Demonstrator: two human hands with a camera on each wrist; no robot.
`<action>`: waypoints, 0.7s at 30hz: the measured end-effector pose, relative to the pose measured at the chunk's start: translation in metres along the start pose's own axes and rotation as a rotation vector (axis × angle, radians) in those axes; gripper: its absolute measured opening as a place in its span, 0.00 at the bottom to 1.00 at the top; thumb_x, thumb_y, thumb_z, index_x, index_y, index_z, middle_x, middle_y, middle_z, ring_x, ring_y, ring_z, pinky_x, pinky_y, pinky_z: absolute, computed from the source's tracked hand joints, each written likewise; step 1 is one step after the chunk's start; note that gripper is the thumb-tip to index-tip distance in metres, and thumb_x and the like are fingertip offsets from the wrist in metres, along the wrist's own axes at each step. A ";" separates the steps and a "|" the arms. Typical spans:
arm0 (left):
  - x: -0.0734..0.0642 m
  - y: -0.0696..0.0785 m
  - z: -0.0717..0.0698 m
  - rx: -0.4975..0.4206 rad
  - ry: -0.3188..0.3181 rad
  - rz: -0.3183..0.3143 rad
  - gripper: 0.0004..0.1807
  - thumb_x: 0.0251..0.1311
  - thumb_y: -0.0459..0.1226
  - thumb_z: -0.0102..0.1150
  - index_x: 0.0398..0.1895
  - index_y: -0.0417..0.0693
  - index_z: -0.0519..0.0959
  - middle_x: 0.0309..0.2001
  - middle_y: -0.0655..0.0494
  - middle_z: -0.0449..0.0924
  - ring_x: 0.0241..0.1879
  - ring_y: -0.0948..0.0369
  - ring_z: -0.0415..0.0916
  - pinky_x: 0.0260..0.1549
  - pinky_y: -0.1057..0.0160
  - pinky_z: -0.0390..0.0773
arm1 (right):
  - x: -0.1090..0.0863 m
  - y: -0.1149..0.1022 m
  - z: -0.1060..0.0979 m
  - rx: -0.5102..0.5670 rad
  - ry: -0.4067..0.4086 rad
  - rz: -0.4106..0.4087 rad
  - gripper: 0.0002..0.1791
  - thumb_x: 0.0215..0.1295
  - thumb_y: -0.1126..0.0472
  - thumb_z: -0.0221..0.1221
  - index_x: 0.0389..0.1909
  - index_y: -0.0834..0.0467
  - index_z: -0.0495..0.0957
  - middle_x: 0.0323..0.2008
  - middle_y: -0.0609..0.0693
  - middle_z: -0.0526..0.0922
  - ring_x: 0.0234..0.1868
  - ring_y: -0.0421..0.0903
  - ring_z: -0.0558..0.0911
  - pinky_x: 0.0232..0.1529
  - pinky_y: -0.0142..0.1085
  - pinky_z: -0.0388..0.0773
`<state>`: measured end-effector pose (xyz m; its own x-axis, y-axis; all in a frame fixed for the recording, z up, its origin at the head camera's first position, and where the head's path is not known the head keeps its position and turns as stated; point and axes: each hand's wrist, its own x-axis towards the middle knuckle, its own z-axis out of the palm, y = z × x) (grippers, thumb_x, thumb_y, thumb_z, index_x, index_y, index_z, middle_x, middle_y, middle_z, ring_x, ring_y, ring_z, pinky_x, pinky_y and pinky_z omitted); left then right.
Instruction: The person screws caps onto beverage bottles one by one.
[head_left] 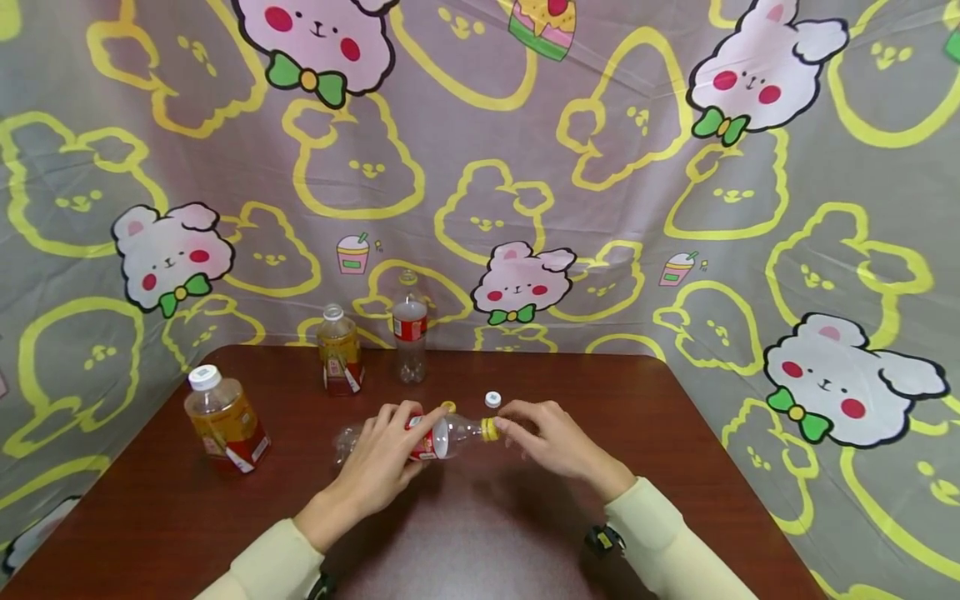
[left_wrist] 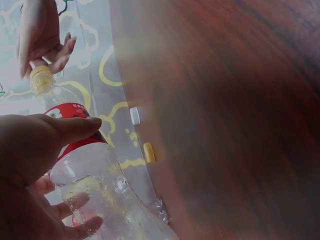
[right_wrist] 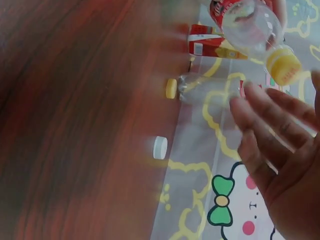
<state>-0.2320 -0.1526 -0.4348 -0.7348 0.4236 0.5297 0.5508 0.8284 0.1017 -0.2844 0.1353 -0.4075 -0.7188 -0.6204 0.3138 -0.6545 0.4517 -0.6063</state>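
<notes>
My left hand grips a clear plastic bottle round its red label and holds it on its side above the table, neck toward the right. In the left wrist view the thumb lies across the label. A yellow cap sits on the bottle's mouth. Close by that cap is my right hand; the right wrist view has its fingers loosely extended, apart from the cap, with nothing in them. Beyond the bottle, a loose white cap and a loose yellow cap lie on the table.
On the brown table, a white-capped bottle stands at left. Farther back are an uncapped bottle with an orange-and-red label and a clear, red-labelled bottle. A patterned cloth hangs behind and at both sides.
</notes>
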 end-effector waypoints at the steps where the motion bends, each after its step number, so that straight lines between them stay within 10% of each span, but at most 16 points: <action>1: 0.000 -0.001 0.000 0.003 -0.001 -0.004 0.49 0.45 0.39 0.81 0.74 0.65 0.67 0.54 0.50 0.73 0.50 0.48 0.70 0.44 0.44 0.75 | 0.000 0.001 -0.001 0.021 -0.013 -0.013 0.09 0.71 0.46 0.61 0.47 0.43 0.80 0.31 0.42 0.85 0.26 0.39 0.81 0.27 0.35 0.80; 6: 0.001 -0.002 0.000 0.011 -0.006 -0.008 0.49 0.45 0.40 0.80 0.74 0.66 0.67 0.54 0.50 0.73 0.50 0.48 0.70 0.44 0.44 0.74 | 0.001 0.001 -0.003 0.075 -0.057 -0.064 0.24 0.62 0.51 0.70 0.57 0.44 0.75 0.36 0.39 0.84 0.34 0.39 0.83 0.36 0.36 0.82; 21: 0.000 0.005 -0.001 -0.015 -0.003 -0.004 0.50 0.45 0.40 0.81 0.74 0.65 0.67 0.54 0.50 0.73 0.51 0.49 0.70 0.45 0.45 0.74 | 0.003 -0.002 0.001 0.064 -0.044 -0.063 0.08 0.72 0.51 0.61 0.34 0.50 0.79 0.20 0.42 0.80 0.20 0.40 0.77 0.22 0.32 0.74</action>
<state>-0.2282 -0.1487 -0.4336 -0.7381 0.4217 0.5266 0.5538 0.8245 0.1160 -0.2849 0.1314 -0.4059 -0.6646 -0.6748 0.3209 -0.6809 0.3700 -0.6320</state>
